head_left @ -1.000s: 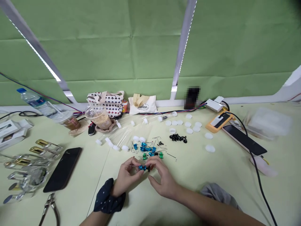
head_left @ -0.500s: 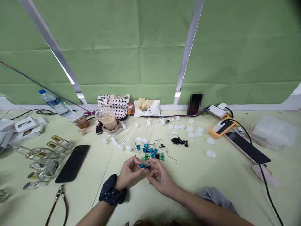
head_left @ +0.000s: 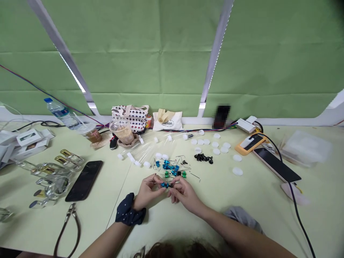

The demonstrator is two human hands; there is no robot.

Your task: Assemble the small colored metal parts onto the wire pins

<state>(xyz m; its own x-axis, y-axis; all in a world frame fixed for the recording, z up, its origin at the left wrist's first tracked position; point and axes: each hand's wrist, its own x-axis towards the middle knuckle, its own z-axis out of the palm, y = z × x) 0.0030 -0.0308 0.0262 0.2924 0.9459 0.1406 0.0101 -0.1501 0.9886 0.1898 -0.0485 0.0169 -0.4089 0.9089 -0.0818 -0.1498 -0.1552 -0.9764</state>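
Observation:
My left hand, with a dark dotted scrunchie around the wrist, pinches a small shiny blue piece between thumb and fingertips. A thin metal wire sticks out by its fingers. The fingers of my right hand are closed at a small black piece on the right end of the blue one. Just beyond both hands lies a pile of blue pieces, bent metal wires and green pieces. Small black screw-like parts form a separate heap to the right.
White round caps and clear tubes lie farther back. Left are a phone, glass bottles and drink cups. At right, a second phone, an orange device and a black cable lie near a plastic box.
My right hand's fingers have drawn in closer around the black end of the blue piece. The view has shifted slightly; the things on the table stay in place.

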